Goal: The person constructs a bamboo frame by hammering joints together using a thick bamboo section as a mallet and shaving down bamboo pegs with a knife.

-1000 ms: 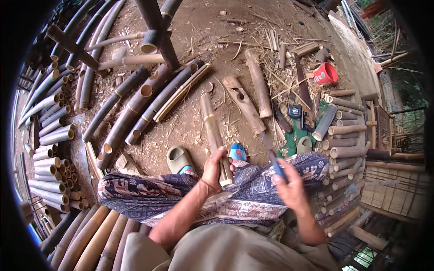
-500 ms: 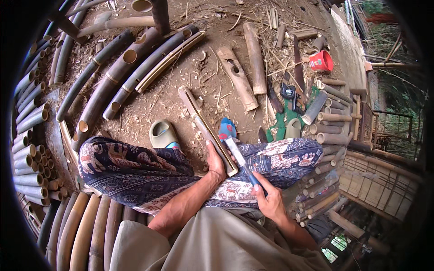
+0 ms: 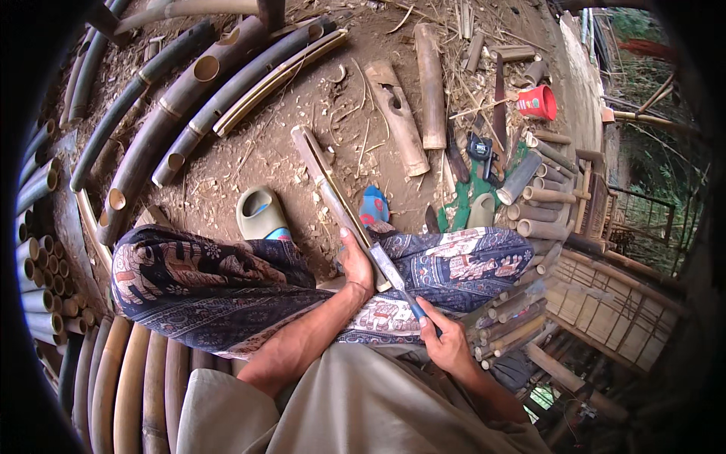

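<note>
A split length of bamboo (image 3: 321, 175) slants across my lap, its hollow side showing and its far end out over the dirt floor. Around its near part my left hand (image 3: 355, 261) is closed, thumb pointing up along the side; its other fingers are mostly hidden behind the bamboo. My right hand (image 3: 448, 342) grips the blue handle of a chisel (image 3: 387, 268) with a broad steel blade. The blade's tip meets the bamboo's right edge, just beside my left hand. Patterned trousers (image 3: 446, 261) lie under both.
Dark bamboo poles with cut holes (image 3: 170, 102) lie at the far left. Ahead are a notched bamboo piece (image 3: 397, 117), a tape measure (image 3: 479, 147), a saw (image 3: 499, 98) and a red cup (image 3: 536, 103). Stacked bamboo lengths (image 3: 541, 212) line the right side.
The chisel has moved left and a little down, so its blade now touches the bamboo's edge. My left hand keeps its hold. The whole view has shifted slightly.
</note>
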